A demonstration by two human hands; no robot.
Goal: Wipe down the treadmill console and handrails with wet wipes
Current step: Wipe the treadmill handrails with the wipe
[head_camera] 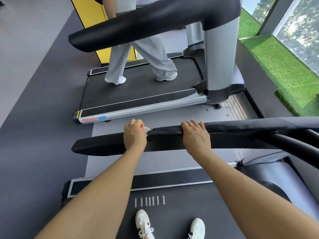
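Head view: the only view supplied.
Handrail (164,140): black padded bar lying across the frame in front of the person, its free end to the left; a wet sheen runs along its top edge between the two hands.
Left hand (135,133): on the handrail near its free end, fingers curled over the far edge and clamped on the wet wipe.
Wet wipe (147,130): crumpled, whitish, mostly hidden under the left hand; a small corner shows at the hand's right side, touching the rail's top.
Right hand (196,135): laid over the rail to the right of the left hand, fingers together and bent over the far edge, gripping the bar.
Belt (172,213): dark, with a row of short white marks; two white shoes (143,223) stand on it.
Neighbouring treadmill (138,94): beyond the rail; another person in light grey trousers (155,54) stands on its belt.
Artificial grass (276,66): along the window, upper right.
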